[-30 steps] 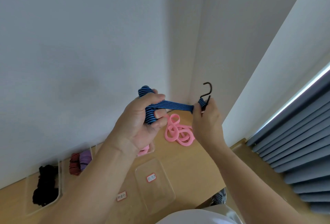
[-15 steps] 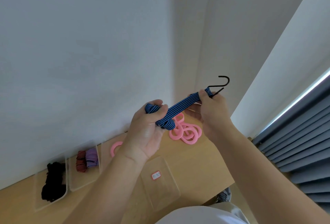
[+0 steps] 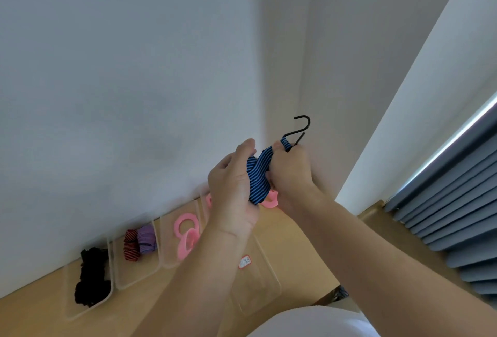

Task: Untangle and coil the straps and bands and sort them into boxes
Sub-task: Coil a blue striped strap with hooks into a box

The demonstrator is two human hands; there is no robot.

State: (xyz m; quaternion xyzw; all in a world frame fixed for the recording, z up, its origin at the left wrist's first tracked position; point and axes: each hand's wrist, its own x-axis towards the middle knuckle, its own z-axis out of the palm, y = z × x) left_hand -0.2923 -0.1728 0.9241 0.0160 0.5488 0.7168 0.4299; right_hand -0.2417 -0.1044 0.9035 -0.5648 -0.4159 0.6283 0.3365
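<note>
A blue and black striped strap (image 3: pixel 258 178) is folded into a bundle in front of the wall, above the table. My left hand (image 3: pixel 231 189) grips the bundle from the left. My right hand (image 3: pixel 290 170) holds the strap's free end against it, and a black metal hook (image 3: pixel 301 128) sticks up from that end. Loose pink bands (image 3: pixel 270 201) lie on the table just behind the hands, mostly hidden. Clear boxes stand along the wall: one with black straps (image 3: pixel 91 275), one with red-striped and purple coils (image 3: pixel 138 242), one with pink bands (image 3: pixel 185 234).
An empty clear box with a red-edged label (image 3: pixel 258 283) lies on the wooden table (image 3: pixel 295 242) under my left forearm. The table ends at the right near grey pleated curtains (image 3: pixel 454 215). White walls meet in a corner behind the hands.
My right hand has brought the hooked end in against the bundle, so the stretched length between the hands is gone. Both hands have come close together.
</note>
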